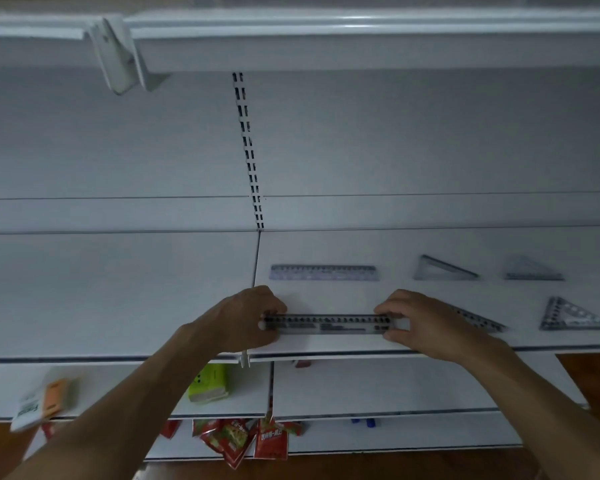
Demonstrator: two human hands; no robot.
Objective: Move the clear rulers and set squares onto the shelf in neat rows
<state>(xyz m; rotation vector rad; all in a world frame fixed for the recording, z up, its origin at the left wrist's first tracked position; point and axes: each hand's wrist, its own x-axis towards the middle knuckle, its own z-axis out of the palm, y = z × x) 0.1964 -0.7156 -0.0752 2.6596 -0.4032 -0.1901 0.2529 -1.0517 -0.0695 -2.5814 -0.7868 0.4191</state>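
A clear ruler [326, 323] lies flat near the front of the white shelf [118, 289]. My left hand [246, 320] pinches its left end and my right hand [426, 323] pinches its right end. Behind it a second clear ruler [324, 273] lies in the back row. Right of that lie two clear set squares [442, 270] [530, 270]. In the front row a set square [478, 320] is partly hidden by my right hand, and another set square [572, 315] lies at the far right.
A slotted upright [248, 150] runs up the back panel where two shelf boards meet. An upper shelf [326, 29] hangs overhead. Lower shelves hold a green box [208, 382], an orange and white pack [42, 403] and several red packets [243, 441].
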